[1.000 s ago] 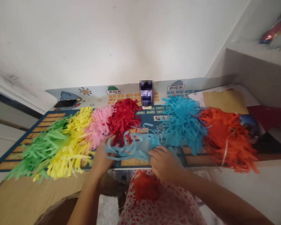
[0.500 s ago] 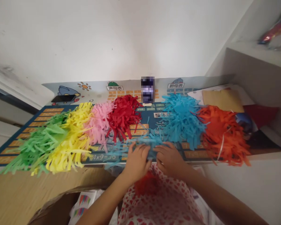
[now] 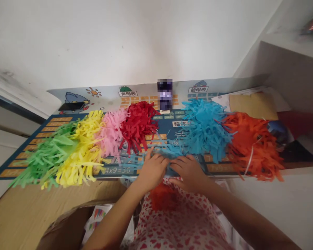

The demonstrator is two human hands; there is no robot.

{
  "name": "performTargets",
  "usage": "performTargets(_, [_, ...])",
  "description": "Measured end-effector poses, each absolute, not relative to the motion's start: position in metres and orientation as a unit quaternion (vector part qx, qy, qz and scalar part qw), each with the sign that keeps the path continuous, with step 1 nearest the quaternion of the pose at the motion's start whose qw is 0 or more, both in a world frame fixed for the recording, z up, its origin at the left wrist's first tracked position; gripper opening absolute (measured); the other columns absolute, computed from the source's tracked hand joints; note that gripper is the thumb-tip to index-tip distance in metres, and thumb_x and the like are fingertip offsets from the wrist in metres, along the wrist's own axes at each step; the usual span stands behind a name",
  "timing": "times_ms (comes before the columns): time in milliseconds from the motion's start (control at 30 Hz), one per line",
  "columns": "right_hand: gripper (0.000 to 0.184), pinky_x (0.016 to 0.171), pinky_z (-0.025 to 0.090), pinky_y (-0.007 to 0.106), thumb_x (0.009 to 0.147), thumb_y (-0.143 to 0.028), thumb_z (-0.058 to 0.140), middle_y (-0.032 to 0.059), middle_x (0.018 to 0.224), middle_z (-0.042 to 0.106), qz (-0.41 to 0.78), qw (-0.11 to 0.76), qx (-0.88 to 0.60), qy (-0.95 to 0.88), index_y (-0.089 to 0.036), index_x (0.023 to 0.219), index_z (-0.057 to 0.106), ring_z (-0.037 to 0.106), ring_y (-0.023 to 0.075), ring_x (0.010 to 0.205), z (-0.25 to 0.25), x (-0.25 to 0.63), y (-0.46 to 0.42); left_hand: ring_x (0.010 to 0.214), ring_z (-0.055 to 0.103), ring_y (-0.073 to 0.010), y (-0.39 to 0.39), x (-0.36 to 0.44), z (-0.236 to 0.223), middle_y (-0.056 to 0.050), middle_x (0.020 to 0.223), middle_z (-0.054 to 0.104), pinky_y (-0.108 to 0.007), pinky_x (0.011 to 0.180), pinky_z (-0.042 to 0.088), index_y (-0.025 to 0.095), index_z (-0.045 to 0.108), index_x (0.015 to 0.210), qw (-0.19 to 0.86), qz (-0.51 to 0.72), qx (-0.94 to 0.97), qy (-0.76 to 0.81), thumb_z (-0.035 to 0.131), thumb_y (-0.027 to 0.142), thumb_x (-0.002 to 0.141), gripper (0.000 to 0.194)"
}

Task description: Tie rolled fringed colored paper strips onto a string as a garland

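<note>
A light-blue tissue-paper tassel (image 3: 176, 150) with fringed strips lies across the front edge of the table, partly hidden by my hands. My left hand (image 3: 154, 169) has its fingers bent over the middle of this tassel. Close beside it, my right hand (image 3: 190, 173) presses its fingers on the same paper, with the thumb low towards my lap. What lies under the fingertips is hidden. Beyond my hands sit a dark red tassel pile (image 3: 139, 125) to the left and a bigger blue tassel pile (image 3: 207, 128) to the right.
Pink (image 3: 111, 133), yellow (image 3: 80, 152) and green tassels (image 3: 50, 152) spread leftward; orange tassels (image 3: 253, 146) lie right. A phone (image 3: 71, 106) rests back left, and a blurred-out device (image 3: 165, 95) stands at the wall. Tan paper (image 3: 251, 106) lies back right. Orange-red paper (image 3: 163, 198) is on my lap.
My view has shifted slightly. Both hands stay on the blue tassel, and the fingers have moved a little over it, with less of the fringe showing on the left.
</note>
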State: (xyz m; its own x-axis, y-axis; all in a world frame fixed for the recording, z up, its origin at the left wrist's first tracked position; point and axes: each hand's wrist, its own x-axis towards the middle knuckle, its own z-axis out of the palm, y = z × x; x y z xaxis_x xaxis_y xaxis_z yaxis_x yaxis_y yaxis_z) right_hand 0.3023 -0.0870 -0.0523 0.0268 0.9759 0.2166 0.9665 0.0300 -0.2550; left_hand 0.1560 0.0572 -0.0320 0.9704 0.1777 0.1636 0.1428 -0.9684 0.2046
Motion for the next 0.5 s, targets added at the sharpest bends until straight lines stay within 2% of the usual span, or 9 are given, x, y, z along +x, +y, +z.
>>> performTargets(67, [0.054,0.089,0.034,0.045,0.081,-0.058,0.067,0.0119,0.124,0.066,0.005,0.16,-0.722,-0.673,-0.018,0.116,0.064,0.056,0.0302,0.108,-0.052,0.305,-0.088,0.096,0.064,-0.0235,0.065,0.162,-0.039,-0.005,0.09,0.072,-0.056,0.114,0.024,0.022,0.066,0.101,0.104,0.113,0.979,0.131,0.053,0.018,0.089,0.019])
performTargets(133, [0.059,0.09,0.033,0.045,0.079,-0.062,0.067,0.0126,0.127,0.064,-0.003,0.155,-0.745,-0.649,-0.017,0.117,0.064,0.055,0.0319,0.111,-0.05,0.309,-0.093,0.095,0.065,-0.0234,0.079,0.156,-0.049,-0.006,0.095,0.073,-0.054,0.11,0.03,0.022,0.066,0.1,0.146,0.177,0.951,0.208,0.053,0.021,0.089,0.017])
performTargets(233, [0.055,0.092,0.032,0.046,0.081,-0.061,0.066,0.0119,0.129,0.063,-0.003,0.145,-0.76,-0.634,-0.018,0.115,0.066,0.053,0.0316,0.114,-0.047,0.314,-0.101,0.09,0.066,-0.0208,0.099,0.128,-0.064,-0.006,0.097,0.071,-0.043,0.095,0.047,0.02,0.063,0.106,0.233,0.33,0.837,0.37,0.049,0.031,0.092,0.022])
performTargets(333, [0.048,0.091,0.033,0.045,0.087,-0.057,0.061,0.0113,0.129,0.064,-0.011,0.141,-0.761,-0.634,-0.019,0.116,0.067,0.054,0.0305,0.112,-0.043,0.31,-0.1,0.092,0.065,-0.0204,0.09,0.105,-0.068,-0.006,0.101,0.067,-0.039,0.088,0.05,0.019,0.057,0.117,0.188,0.484,0.717,0.465,0.045,0.032,0.094,0.029])
performTargets(400, [0.039,0.088,0.034,0.043,0.093,-0.049,0.055,0.0095,0.127,0.065,-0.014,0.134,-0.748,-0.65,-0.021,0.117,0.067,0.055,0.0283,0.108,-0.043,0.307,-0.091,0.096,0.064,-0.0224,0.065,0.104,-0.064,-0.006,0.1,0.067,-0.043,0.092,0.048,0.022,0.058,0.116,0.141,0.467,0.799,0.352,0.049,0.029,0.092,0.026])
performTargets(433, [0.035,0.085,0.036,0.042,0.096,-0.045,0.051,0.0084,0.126,0.065,-0.013,0.126,-0.741,-0.66,-0.022,0.117,0.067,0.056,0.0269,0.106,-0.043,0.307,-0.085,0.099,0.064,-0.0234,0.051,0.109,-0.062,-0.006,0.102,0.068,-0.043,0.094,0.047,0.024,0.059,0.116,0.153,0.388,0.877,0.239,0.052,0.029,0.091,0.026])
performTargets(500, [0.032,0.081,0.038,0.04,0.099,-0.039,0.046,0.008,0.126,0.066,-0.015,0.099,-0.749,-0.654,-0.022,0.117,0.067,0.058,0.0261,0.101,-0.043,0.316,-0.074,0.112,0.06,-0.0281,0.024,0.123,-0.061,-0.012,0.12,0.065,-0.046,0.098,0.046,0.022,0.052,0.13,0.17,0.232,0.952,0.108,0.06,0.039,0.088,0.046])
